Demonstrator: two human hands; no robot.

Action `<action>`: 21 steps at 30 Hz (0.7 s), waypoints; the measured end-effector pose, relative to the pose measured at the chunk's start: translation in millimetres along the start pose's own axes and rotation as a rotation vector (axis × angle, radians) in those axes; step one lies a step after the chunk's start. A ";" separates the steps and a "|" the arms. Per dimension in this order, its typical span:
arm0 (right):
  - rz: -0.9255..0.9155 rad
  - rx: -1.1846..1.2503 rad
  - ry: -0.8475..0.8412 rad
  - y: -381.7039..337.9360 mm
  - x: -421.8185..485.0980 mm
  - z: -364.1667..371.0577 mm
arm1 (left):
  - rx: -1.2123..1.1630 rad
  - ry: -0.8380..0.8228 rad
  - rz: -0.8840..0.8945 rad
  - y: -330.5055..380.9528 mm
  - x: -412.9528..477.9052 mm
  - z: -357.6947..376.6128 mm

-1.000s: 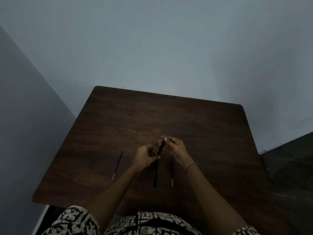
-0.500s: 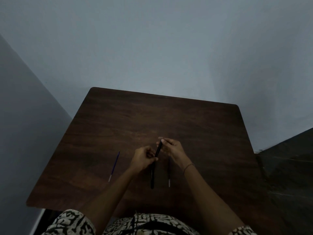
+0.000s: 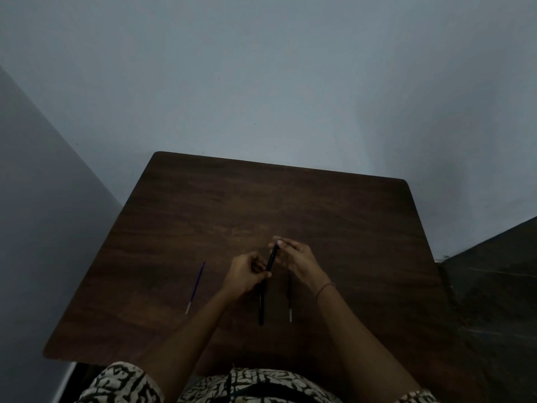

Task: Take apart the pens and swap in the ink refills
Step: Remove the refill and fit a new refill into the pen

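Note:
Both hands hold one dark pen barrel (image 3: 272, 258) above the middle of the brown table (image 3: 334, 216). My left hand (image 3: 247, 273) pinches its lower end and my right hand (image 3: 296, 258) grips its upper end with the fingertips. A second black pen (image 3: 262, 306) lies on the table just below my hands, pointing toward me. To its right lies a thin dark refill with a silver tip (image 3: 290, 301), partly under my right wrist. A blue refill (image 3: 196, 286) with a pale tip lies alone to the left.
The table stands against a pale wall (image 3: 261, 82) at the back and left. A dark floor (image 3: 494, 286) shows past the right edge. My patterned clothing (image 3: 130, 382) fills the bottom of the view.
Hands and held pen stay in nearly the same pose; the camera has shifted slightly. The pen, dark refill and blue refill on the table have not moved.

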State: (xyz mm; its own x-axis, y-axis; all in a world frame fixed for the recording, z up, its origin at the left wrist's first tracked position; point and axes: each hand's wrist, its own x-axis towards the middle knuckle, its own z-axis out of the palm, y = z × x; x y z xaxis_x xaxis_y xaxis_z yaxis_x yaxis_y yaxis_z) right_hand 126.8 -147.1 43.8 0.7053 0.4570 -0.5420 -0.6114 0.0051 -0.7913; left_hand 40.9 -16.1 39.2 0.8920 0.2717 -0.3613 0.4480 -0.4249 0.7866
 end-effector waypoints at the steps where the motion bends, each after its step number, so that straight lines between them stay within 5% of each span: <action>1: -0.002 -0.007 0.000 0.7 0.2 -0.5 | -0.009 0.000 -0.002 -0.2 -0.1 -0.2; 21: -0.071 0.021 0.005 -0.1 1.7 0.7 | -0.048 -0.032 -0.005 -1.3 1.5 -2.1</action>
State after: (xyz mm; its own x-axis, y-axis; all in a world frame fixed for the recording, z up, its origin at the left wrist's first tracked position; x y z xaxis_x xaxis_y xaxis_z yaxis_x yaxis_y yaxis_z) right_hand 127.8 -145.7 43.1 0.7486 0.4508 -0.4861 -0.5671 0.0556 -0.8217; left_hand 41.5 -13.3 38.7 0.8916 0.2457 -0.3803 0.4496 -0.3812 0.8078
